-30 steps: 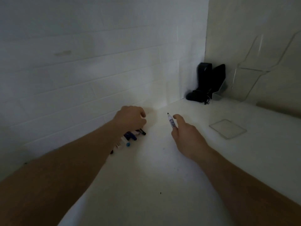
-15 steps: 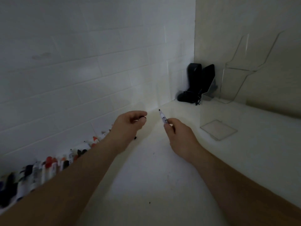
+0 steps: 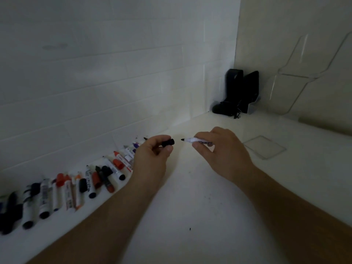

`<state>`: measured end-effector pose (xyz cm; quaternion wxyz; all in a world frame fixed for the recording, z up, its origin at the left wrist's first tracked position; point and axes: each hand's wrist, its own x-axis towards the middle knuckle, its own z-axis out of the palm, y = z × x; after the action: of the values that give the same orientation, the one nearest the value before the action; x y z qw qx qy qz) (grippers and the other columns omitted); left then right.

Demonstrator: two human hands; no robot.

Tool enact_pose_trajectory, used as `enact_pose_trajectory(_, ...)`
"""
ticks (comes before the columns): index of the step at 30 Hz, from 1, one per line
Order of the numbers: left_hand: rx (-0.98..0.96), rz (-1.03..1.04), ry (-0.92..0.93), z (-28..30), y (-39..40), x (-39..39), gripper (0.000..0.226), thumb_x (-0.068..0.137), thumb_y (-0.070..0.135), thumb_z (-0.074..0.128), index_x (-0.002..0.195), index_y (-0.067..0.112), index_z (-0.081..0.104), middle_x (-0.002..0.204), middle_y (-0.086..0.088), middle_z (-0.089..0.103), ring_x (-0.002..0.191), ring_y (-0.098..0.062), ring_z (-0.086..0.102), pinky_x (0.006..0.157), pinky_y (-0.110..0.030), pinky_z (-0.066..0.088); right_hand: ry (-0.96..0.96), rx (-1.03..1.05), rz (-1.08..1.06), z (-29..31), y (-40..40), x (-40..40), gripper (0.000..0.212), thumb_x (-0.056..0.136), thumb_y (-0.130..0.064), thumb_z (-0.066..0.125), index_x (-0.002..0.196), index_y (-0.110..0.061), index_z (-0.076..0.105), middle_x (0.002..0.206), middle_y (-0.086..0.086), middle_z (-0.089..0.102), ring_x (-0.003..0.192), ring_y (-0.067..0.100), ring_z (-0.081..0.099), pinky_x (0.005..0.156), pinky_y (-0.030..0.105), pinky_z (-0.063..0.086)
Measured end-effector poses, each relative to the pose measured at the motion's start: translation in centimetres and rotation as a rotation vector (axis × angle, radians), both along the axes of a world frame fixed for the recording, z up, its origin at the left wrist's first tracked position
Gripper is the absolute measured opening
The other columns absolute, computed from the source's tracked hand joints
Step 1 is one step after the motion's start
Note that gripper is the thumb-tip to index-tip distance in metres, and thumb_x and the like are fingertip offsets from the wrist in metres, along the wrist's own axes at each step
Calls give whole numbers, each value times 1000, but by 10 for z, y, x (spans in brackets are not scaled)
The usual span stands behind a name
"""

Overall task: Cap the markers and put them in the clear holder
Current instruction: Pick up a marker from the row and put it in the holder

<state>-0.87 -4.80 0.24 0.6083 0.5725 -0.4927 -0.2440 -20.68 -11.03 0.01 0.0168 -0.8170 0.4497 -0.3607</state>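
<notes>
My left hand (image 3: 152, 157) pinches a small black cap (image 3: 168, 142), its open end facing right. My right hand (image 3: 222, 153) holds an uncapped white marker (image 3: 192, 140) level, its black tip pointing left at the cap with a small gap between them. A long row of markers and loose caps (image 3: 91, 178), black, red, orange and purple, lies along the foot of the white tiled wall at the left. The clear holder (image 3: 264, 147) stands on the white counter to the right of my right hand; only its square base and faint walls show.
A black object (image 3: 234, 92) stands in the far corner. A tall clear acrylic stand (image 3: 297, 77) leans against the right wall. The white counter (image 3: 190, 216) spreads out between my forearms.
My left hand lifted away from the marker row with a black cap. My right hand turned the marker from upright to level, tip toward the cap. The view panned left, revealing the marker row.
</notes>
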Motion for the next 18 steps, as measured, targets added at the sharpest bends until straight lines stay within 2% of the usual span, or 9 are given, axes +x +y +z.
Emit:
enact_pose_trajectory(4, -9, -11, -98, -2, 1, 0, 27, 87, 10, 73, 97, 35, 72, 93, 16, 73, 84, -3, 66, 76, -17, 50, 35, -81, -27, 2, 10, 1, 41, 96, -64, 36, 113, -45, 68, 81, -10, 51, 79, 15, 49, 67, 35, 49)
enact_pose_trajectory(8, -10, -23, -235, -2, 2, -1, 24, 86, 15, 74, 101, 34, 72, 96, 17, 72, 87, 1, 65, 79, -19, 49, 66, -110, -20, 3, 14, 1, 36, 97, -61, 41, 113, -44, 69, 81, -9, 52, 77, 15, 48, 62, 34, 48)
enact_pose_trajectory(10, -5, -35, -311, -2, 3, -2, 24, 87, 17, 74, 104, 33, 73, 99, 16, 72, 88, 3, 64, 80, -17, 48, 88, -99, -14, 3, 14, 2, 38, 97, -61, 39, 114, -44, 69, 81, -8, 53, 77, 15, 48, 63, 35, 48)
enact_pose_trajectory(13, -13, -58, -385, -2, 3, -3, 23, 88, 19, 73, 107, 32, 73, 99, 16, 71, 88, 5, 63, 76, -6, 44, 108, -59, -4, 2, 15, 5, 37, 96, -61, 39, 113, -44, 67, 84, -10, 53, 81, 15, 48, 68, 36, 48)
enact_pose_trajectory(15, -8, -122, -358, -2, 5, -4, 18, 92, 19, 69, 106, 29, 72, 91, 16, 71, 79, 4, 63, 72, -7, 45, 97, -36, 35, 2, 15, 6, 35, 97, -60, 40, 109, -43, 67, 81, -12, 52, 79, 14, 50, 68, 36, 47)
enact_pose_trajectory(17, 4, -214, -282, 0, 8, -7, 10, 99, 22, 57, 101, 23, 67, 75, 12, 65, 63, -3, 57, 62, -13, 45, 105, -19, 87, 2, 15, 8, 36, 100, -60, 37, 102, -40, 67, 74, -9, 52, 72, 11, 51, 65, 37, 48)
enact_pose_trajectory(18, 5, -238, -258, 0, 10, -9, 15, 102, 25, 51, 97, 18, 63, 69, 9, 61, 59, -7, 51, 58, -17, 43, 121, -16, 106, 2, 16, 9, 38, 100, -60, 35, 100, -38, 66, 71, -8, 53, 69, 10, 51, 63, 37, 48)
